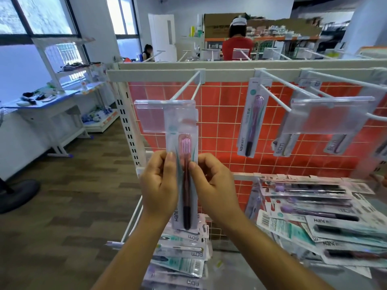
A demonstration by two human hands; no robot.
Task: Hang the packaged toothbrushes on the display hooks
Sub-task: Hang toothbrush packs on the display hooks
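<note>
I hold a packaged toothbrush (185, 164) upright in front of the left display hook (184, 88). My left hand (160, 183) pinches its left edge and my right hand (211, 183) pinches its right edge. The package top sits behind the hook's clear price tag holder (150, 116). Whether its hole is on the hook I cannot tell. One packaged toothbrush (252, 120) hangs on the middle hook (274, 95). More packages hang on the right hook (335, 88). Loose packaged toothbrushes lie in a pile at the right (326, 218) and in a stack below my hands (184, 252).
The hooks stick out from a white rail (157, 75) over a wire grid with an orange tiled backing (226, 130). A clear tag holder (328, 116) hangs at the right. Two people stand behind the display. A white table (48, 105) and shelves stand at the left.
</note>
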